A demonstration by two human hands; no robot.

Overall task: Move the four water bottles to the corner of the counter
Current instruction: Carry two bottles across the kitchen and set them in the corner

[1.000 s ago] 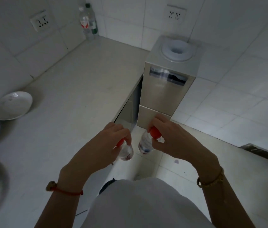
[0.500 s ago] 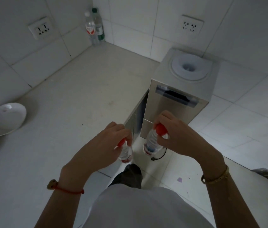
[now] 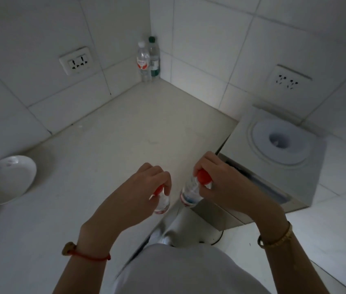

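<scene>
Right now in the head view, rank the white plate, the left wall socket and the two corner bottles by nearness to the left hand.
From the left hand:
1. white plate, on the counter at far left.
2. left wall socket, on the left wall, above the counter.
3. two corner bottles, standing side by side in the far corner.

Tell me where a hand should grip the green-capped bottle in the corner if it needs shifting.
Grip the green-capped bottle at the neck just under its cap, coming from above and the front. It stands upright, close to both walls, with the clear bottle close on its left, so its body is hard to wrap; the top looks like the freest part.
</scene>
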